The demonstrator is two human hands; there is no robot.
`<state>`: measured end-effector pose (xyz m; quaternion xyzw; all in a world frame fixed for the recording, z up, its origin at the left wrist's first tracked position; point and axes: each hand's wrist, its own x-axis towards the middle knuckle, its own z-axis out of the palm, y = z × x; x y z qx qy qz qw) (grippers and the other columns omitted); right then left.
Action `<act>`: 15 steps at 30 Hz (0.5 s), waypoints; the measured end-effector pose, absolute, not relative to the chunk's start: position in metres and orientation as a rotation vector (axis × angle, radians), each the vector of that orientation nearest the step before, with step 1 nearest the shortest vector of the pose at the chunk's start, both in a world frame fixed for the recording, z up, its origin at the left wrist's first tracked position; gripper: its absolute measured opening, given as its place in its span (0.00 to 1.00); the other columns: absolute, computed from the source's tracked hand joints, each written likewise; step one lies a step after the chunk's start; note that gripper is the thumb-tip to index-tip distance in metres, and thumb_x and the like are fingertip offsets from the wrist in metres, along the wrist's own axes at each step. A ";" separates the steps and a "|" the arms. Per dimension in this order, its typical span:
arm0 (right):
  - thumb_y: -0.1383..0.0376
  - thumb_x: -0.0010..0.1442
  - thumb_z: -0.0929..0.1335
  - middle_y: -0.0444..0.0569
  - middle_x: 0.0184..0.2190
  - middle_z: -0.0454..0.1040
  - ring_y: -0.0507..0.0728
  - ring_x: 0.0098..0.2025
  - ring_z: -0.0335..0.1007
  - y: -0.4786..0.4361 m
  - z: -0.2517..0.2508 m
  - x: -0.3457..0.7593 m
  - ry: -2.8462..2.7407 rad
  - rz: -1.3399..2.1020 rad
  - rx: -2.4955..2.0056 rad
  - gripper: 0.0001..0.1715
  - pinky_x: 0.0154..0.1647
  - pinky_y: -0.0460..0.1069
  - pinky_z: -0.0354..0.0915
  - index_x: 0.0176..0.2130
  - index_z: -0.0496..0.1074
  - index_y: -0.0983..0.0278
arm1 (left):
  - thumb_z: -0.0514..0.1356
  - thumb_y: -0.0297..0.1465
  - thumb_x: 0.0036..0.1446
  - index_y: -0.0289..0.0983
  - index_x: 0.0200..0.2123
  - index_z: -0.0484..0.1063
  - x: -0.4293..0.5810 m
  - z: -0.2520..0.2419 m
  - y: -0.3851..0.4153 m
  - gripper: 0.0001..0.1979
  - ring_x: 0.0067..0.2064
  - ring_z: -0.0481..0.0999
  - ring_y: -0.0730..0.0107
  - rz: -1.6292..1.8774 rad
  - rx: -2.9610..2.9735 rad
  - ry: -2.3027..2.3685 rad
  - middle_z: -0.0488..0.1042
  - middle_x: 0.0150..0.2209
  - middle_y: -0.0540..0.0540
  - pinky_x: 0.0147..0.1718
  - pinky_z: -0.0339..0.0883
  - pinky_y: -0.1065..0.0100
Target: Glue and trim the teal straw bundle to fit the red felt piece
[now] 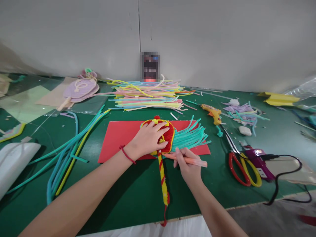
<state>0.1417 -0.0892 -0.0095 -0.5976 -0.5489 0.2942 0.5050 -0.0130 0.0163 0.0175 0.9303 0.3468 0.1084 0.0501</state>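
The left hand (151, 137) partly hides the red fan (170, 135); a dark rectangle (150, 65) is blurred.

My red card (116, 138) looks like smooth paper. On it, my fan (169, 134) looks soft and fuzzy. My pen (196, 161), by the card's near edge, looks like smooth plastic. Right of the card, the scissors (237, 153) have shiny metal blades. Under it, my green table (133, 200) looks smooth, a bit shiny.

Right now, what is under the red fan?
The red sheet shows around the red fan, and teal strands stick out at its right edge; what lies directly beneath is covered.
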 end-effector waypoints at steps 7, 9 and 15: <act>0.60 0.61 0.64 0.39 0.10 0.64 0.49 0.15 0.62 -0.088 -0.007 0.142 -1.298 0.668 -1.488 0.23 0.20 0.45 0.61 0.17 0.60 0.61 | 0.53 0.42 0.59 0.40 0.56 0.66 -0.014 0.018 0.016 0.24 0.57 0.61 0.52 0.316 2.828 1.062 0.63 0.61 0.47 0.49 0.62 0.53; 0.60 0.61 0.64 0.38 0.09 0.61 0.49 0.14 0.59 -0.087 -0.006 0.144 -1.190 0.602 -1.532 0.23 0.18 0.44 0.59 0.16 0.60 0.61 | 0.53 0.42 0.59 0.41 0.56 0.66 -0.014 0.018 0.017 0.24 0.57 0.61 0.52 0.307 2.821 1.064 0.63 0.61 0.47 0.49 0.62 0.53; 0.59 0.60 0.64 0.38 0.08 0.59 0.50 0.15 0.60 -0.087 -0.005 0.148 -1.043 0.565 -1.537 0.24 0.19 0.45 0.60 0.16 0.59 0.60 | 0.53 0.42 0.58 0.40 0.57 0.65 -0.014 0.018 0.017 0.25 0.58 0.61 0.51 0.302 2.821 1.066 0.62 0.61 0.47 0.50 0.62 0.52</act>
